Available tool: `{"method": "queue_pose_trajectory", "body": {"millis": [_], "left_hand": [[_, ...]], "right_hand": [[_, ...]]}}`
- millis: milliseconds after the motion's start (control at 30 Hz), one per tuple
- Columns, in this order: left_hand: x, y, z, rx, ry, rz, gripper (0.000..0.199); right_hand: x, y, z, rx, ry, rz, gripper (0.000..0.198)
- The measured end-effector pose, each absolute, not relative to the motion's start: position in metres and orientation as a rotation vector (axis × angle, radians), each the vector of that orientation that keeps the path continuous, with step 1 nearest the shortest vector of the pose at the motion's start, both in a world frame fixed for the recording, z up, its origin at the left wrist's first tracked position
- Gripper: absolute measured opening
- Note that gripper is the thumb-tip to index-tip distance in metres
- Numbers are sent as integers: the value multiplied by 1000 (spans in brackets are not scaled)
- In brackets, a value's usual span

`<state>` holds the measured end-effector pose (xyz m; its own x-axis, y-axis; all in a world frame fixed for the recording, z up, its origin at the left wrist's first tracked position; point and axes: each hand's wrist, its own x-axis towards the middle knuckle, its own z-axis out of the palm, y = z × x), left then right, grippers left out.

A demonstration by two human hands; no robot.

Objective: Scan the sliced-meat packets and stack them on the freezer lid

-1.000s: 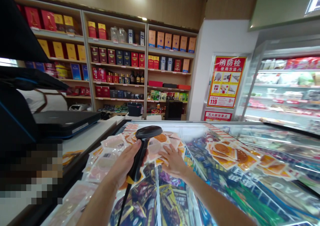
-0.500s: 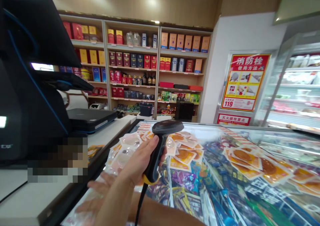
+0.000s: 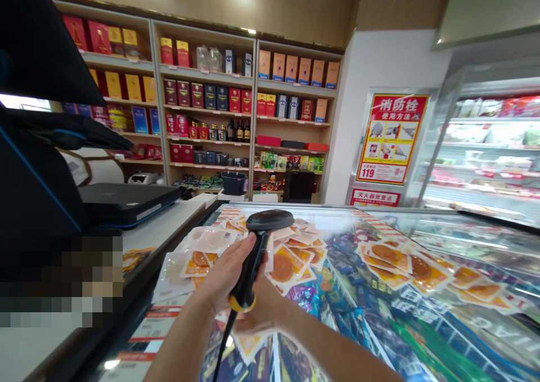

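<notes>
My left hand [image 3: 225,272] is closed round the handle of a black barcode scanner [image 3: 270,220]. The scanner stands upright with its head at the top, and a cord runs down from its yellow-trimmed base. Behind the handle and below my left wrist, my right hand [image 3: 264,306] reaches in from the right. It is blurred and its fingers are mostly hidden. Just under it shows part of an orange-and-white packet [image 3: 251,345]. Flat packets with round orange pictures [image 3: 282,266] lie in a pile right of the scanner, and pale sealed packets [image 3: 175,269] lie to its left.
Under the packets is a glass-topped freezer [image 3: 333,216] with colourful packs inside. More orange packets [image 3: 383,252] lie on the right. At left are a counter [image 3: 156,224], a black flat device [image 3: 126,199] and a dark monitor [image 3: 46,44]. Shelves [image 3: 206,112] stand behind.
My right hand has moved from the packets at the lower left to behind the scanner handle. My left hand still grips the scanner. The view has turned slightly to the right.
</notes>
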<state>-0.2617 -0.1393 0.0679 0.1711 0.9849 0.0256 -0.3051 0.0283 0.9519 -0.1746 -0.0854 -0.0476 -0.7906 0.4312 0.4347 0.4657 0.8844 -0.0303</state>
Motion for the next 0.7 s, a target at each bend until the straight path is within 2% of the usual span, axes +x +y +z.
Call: {"method": "queue_pose_trajectory", "body": {"millis": [200,367,567,633,700], "left_hand": [[-261,-132,61,1096,865,1167,41],[-257,-127,55,1103,875,1161,43],[-252,-130,52,1131,904,1184,39],[-249,-132,52,1140,933,1191,42],[-246,-132,51,1145,956,1187,43]], "right_hand": [[-106,-98,-30,-740,-2377,-26,28],[-58,-81,-29,-1221,-1950,29,29],[-66,-69,-29,-1603,-2000,56,71],[-67,-70,-29,-1622,-2022,19,71],[-59,-71,-29,-1611,-2052,-8,61]]}}
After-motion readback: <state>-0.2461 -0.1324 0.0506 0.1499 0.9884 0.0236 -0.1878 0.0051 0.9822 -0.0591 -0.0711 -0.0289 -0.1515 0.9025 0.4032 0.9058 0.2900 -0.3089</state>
